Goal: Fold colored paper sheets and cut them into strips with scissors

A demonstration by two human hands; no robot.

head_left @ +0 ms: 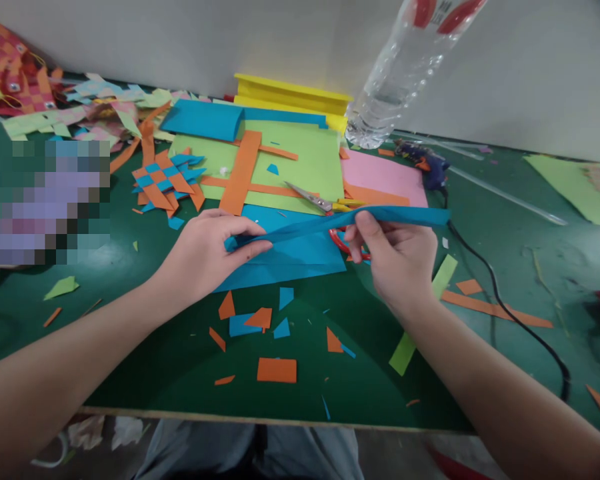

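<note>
A long folded blue paper strip [310, 227] stretches between my two hands above the table. My left hand [207, 247] pinches its left end between thumb and fingers. Further along, my right hand [397, 250] grips the strip, thumb on top, and the free end sticks out to the right. Below the strip lies a blue paper sheet [300, 257]. Scissors [313, 199] with red and yellow handles rest just behind it, partly hidden by the strip and my right hand. A woven orange and blue paper piece [167, 180] lies beyond my left hand.
A water bottle [400, 73] stands at the back beside a folded yellow sheet [290, 93]. A glue gun [425, 163] lies to the right, its black cord [495, 280] running forward. Paper scraps [277, 370] litter the green table. Colourful woven paper pieces [20, 73] are heaped at back left.
</note>
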